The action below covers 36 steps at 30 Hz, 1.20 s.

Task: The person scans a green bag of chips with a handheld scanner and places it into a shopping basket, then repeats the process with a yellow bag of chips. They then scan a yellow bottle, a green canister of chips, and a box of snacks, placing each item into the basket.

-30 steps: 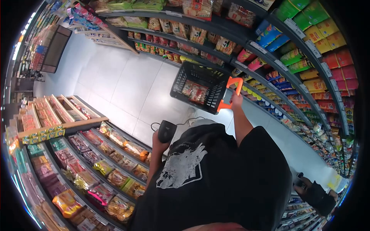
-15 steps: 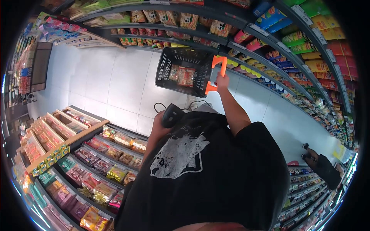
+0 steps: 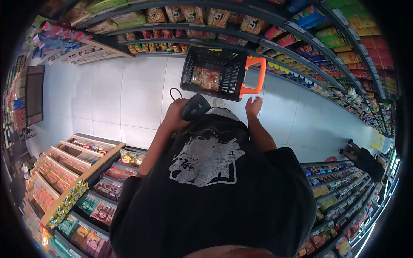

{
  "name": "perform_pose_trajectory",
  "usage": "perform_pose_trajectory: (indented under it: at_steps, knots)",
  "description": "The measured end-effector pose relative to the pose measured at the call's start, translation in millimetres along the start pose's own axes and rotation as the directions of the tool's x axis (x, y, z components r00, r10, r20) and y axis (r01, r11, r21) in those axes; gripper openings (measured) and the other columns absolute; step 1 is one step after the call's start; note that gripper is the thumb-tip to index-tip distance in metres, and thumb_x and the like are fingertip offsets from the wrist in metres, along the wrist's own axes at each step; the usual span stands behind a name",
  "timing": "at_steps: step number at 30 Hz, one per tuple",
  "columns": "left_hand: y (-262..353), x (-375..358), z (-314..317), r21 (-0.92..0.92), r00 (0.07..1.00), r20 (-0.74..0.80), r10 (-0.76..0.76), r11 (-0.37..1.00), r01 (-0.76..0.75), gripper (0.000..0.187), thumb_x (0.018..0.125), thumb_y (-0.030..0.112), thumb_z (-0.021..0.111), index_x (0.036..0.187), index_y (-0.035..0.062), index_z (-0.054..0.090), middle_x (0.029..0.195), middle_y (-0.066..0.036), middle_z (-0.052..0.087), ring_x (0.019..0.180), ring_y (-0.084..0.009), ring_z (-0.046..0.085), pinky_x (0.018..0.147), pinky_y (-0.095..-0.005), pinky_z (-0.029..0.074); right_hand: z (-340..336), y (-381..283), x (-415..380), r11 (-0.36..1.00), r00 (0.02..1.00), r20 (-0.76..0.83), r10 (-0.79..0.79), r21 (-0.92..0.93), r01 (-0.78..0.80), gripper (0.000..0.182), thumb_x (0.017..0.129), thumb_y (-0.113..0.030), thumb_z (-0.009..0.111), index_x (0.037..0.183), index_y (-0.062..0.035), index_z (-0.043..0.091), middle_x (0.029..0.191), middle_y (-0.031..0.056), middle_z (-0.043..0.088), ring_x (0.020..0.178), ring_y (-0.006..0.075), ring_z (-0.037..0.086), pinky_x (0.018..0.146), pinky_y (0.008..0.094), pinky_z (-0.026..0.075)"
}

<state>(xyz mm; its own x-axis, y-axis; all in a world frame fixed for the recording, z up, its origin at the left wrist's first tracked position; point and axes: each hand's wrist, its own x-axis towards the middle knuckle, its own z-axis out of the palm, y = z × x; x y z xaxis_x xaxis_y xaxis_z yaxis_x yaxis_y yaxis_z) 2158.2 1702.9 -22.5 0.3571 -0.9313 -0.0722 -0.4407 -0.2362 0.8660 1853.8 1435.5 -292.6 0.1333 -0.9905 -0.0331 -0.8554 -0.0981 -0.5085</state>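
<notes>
My left hand (image 3: 174, 115) is closed around a black handheld device (image 3: 196, 107) that looks like a barcode scanner, held against the front of my black T-shirt. A thin dark cord (image 3: 175, 90) loops out beside it. Just below the orange handle (image 3: 261, 76) of a black shopping basket (image 3: 235, 81), my right hand (image 3: 254, 105) hangs with loosely bent fingers, apart from the handle and holding nothing. Inside the basket lie clear and red snack packs (image 3: 211, 79). The basket appears to stand on the floor in front of me.
Long shelves of bagged snacks (image 3: 217, 18) run along the far side of the aisle. Behind me on the left stands a wooden-edged display (image 3: 86, 172) of packaged goods. Pale tiles (image 3: 142, 86) cover the floor. Another person (image 3: 365, 163) in dark clothes stands at the far right.
My right hand has let go of the basket's orange handle and drawn back from it. The handle now leans further to the right. My left hand still holds the black device.
</notes>
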Motion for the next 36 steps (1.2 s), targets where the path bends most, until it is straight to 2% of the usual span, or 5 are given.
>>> perform_pose_trajectory:
  at_steps: [5,14,21,31,36]
  knots:
    - [-34.7,-24.2,-25.0,-0.16,0.992,0.052,-0.113,0.98,0.12,0.045,0.064,0.019,0.082,0.104,0.0028,0.068,0.094,-0.018,0.07,0.092,-0.0385,0.066,0.083,-0.0436,0.052,-15.8,53.9,-103.6,0.964,0.915,0.337,0.222,-0.213,-0.156,0.023,0.089,-0.022,0.062,0.104,-0.005,0.065,0.093,0.0197,0.072,0.092,0.0421,0.069,0.082,0.0494,0.054]
    - [-75.1,-48.8,-44.2,-0.342,0.971,0.063,-0.231,0.909,0.239,0.027,0.074,0.014,0.08,0.091,-0.001,0.066,0.079,-0.011,0.07,0.074,-0.0156,0.066,0.07,-0.0327,0.053,-17.0,46.8,-118.8,0.983,0.933,0.312,0.177,-0.109,-0.15,0.017,0.088,-0.018,0.062,0.098,-0.0055,0.068,0.088,0.0182,0.073,0.086,0.0384,0.07,0.079,0.048,0.055]
    - [-49.5,-12.8,-24.4,-0.364,0.988,-0.043,-0.15,0.923,0.124,0.027,0.08,0.017,0.083,0.1,0.0023,0.072,0.092,-0.011,0.075,0.087,-0.0193,0.072,0.077,-0.0338,0.055,-18.5,-24.3,-74.3,0.998,0.942,0.332,0.04,0.039,-0.056,0.016,0.089,-0.018,0.061,0.098,-0.0064,0.068,0.085,0.0182,0.072,0.082,0.0374,0.07,0.076,0.0466,0.055]
    - [-15.1,21.2,11.1,-0.466,0.959,0.268,0.096,0.884,0.042,0.066,0.07,0.018,0.087,0.127,-0.0011,0.059,0.114,-0.012,0.068,0.108,-0.0189,0.064,0.095,-0.034,0.049,-13.9,-14.5,-53.1,0.999,0.925,0.38,0.014,0.042,-0.033,0.017,0.088,-0.019,0.061,0.098,-0.0078,0.068,0.087,0.0174,0.072,0.085,0.0377,0.07,0.078,0.0472,0.055]
    - [-28.2,18.2,32.6,-0.42,0.957,0.283,-0.06,0.889,0.18,0.078,0.07,0.018,0.087,0.136,0.0,0.051,0.128,-0.011,0.061,0.117,-0.0193,0.058,0.101,-0.0344,0.045,-11.6,-0.7,-49.7,0.999,0.899,0.436,0.035,0.017,-0.047,0.016,0.089,-0.018,0.062,0.098,-0.0063,0.068,0.087,0.017,0.072,0.084,0.0362,0.07,0.077,0.0445,0.056]
